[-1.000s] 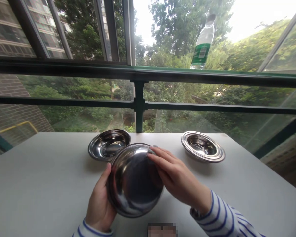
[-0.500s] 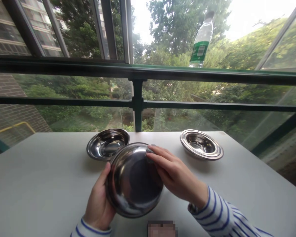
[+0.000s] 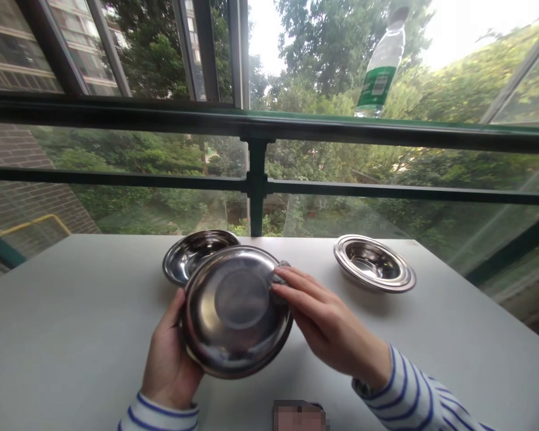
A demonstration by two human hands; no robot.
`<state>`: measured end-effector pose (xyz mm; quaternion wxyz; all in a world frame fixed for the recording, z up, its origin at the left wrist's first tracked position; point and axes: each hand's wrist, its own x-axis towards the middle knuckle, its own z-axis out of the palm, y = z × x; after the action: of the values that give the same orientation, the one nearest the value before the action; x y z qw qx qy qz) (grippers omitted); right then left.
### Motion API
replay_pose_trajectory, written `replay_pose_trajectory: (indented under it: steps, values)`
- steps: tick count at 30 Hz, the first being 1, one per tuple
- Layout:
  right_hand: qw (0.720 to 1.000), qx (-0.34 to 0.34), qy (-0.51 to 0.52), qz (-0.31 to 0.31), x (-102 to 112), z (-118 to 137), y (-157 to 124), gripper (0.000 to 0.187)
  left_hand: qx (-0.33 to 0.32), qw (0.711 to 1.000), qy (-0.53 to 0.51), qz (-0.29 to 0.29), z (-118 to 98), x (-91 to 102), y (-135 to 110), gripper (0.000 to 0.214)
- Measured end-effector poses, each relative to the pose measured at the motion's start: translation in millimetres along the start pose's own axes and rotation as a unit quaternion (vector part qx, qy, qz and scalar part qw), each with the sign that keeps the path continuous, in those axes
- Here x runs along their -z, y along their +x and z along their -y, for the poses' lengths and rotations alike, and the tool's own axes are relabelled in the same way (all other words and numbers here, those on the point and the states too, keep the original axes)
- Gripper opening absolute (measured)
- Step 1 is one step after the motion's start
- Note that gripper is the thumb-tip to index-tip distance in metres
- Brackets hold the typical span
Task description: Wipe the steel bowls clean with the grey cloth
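My left hand [image 3: 170, 353] grips a shiny steel bowl [image 3: 238, 317] by its left rim. The bowl is tilted, its round underside turned up toward me. Against its upper right side, my right hand [image 3: 330, 317] presses a small grey scrubber [image 3: 277, 279] that looks like steel wool; fingers cover most of it. Partly behind the held bowl, a second steel bowl [image 3: 179, 260] stands on the table with its hollow up. Farther right sits a wide-rimmed steel bowl [image 3: 372, 263], also facing up.
The white table [image 3: 94, 311] reaches to a dark green railing [image 3: 184, 120] by the window. A plastic bottle with a green label [image 3: 377, 84] stands on the railing's top. A dark-edged object with a pixelated face [image 3: 299, 416] lies at the near edge.
The held bowl has shifted slightly left and up, and its flat base shows more clearly. My right hand stays at its right side, with more of the grey scrubber showing.
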<state>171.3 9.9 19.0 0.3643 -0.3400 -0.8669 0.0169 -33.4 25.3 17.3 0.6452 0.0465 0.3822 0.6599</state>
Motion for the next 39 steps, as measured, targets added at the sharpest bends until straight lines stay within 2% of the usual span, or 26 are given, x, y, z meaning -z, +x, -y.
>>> replay_pose_trajectory:
  steps: [3, 6, 11, 16, 21, 26, 32, 35, 39]
  values:
    - [0.996, 0.061, -0.048, 0.037, -8, 13, -3, 0.036, 0.008, 1.0, 0.002, -0.004, -3, -0.3, 1, 0.034]
    - [0.991, 0.105, -0.066, 0.049, -11, 12, -5, 0.032, 0.025, 1.0, 0.007, -0.004, -1, 1.4, 4, 0.031]
    - [0.995, 0.063, -0.07, 0.023, -9, 2, -6, 0.034, 0.009, 1.0, 0.009, -0.003, 4, 2.4, 4, 0.026]
    - [0.986, 0.135, -0.085, 0.052, -15, 17, -6, 0.028, 0.024, 0.999, 0.022, -0.002, 5, 2.5, 4, 0.027]
    - [0.986, 0.135, -0.097, 0.034, -13, 18, -4, 0.027, 0.017, 0.999, 0.026, 0.008, 10, 3.0, 4, 0.027]
    - [0.982, 0.175, -0.067, 0.018, -15, 21, -5, 0.027, 0.039, 0.999, 0.024, 0.014, 16, 2.8, 1, 0.027]
    - [0.987, 0.157, -0.022, 0.018, -14, 22, -6, 0.033, 0.024, 0.999, 0.011, 0.022, 16, 1.4, 1, 0.026]
    - [0.986, 0.161, -0.026, 0.027, -13, 24, -4, 0.028, 0.04, 0.999, 0.015, 0.029, 16, 0.6, 1, 0.027]
    - [0.989, 0.138, -0.039, 0.042, -14, 21, -6, 0.032, 0.016, 1.0, 0.008, 0.017, 16, 0.5, 1, 0.027]
